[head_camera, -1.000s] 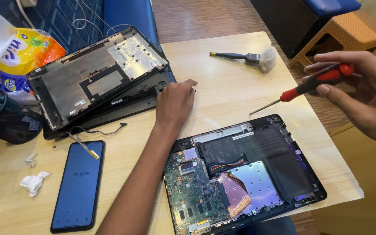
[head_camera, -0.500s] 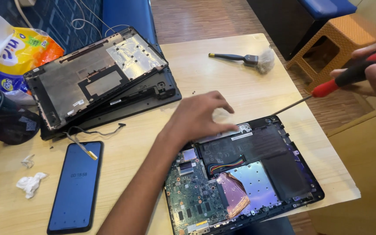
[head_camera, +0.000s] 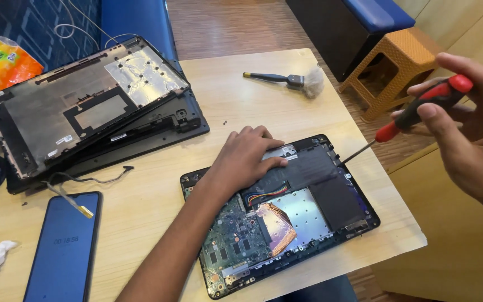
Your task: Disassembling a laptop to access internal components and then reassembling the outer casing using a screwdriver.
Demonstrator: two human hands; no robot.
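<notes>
1. Red-and-black screwdriver [head_camera: 420,109] sits pinched in our right hand [head_camera: 465,140], fingers curled around the handle at right of frame, its thin shaft angled down toward the opened laptop base [head_camera: 286,215].
2. Our left hand [head_camera: 247,159] lies flat and open on the base's upper edge, gripping nothing.
3. Centre-low on the wooden table [head_camera: 157,196], the base looks light but fragile to us: bare circuit board, copper foil, thin wires. We would hold it by the plastic rim only.
4. A removed cover [head_camera: 85,106] rests upper left.
</notes>
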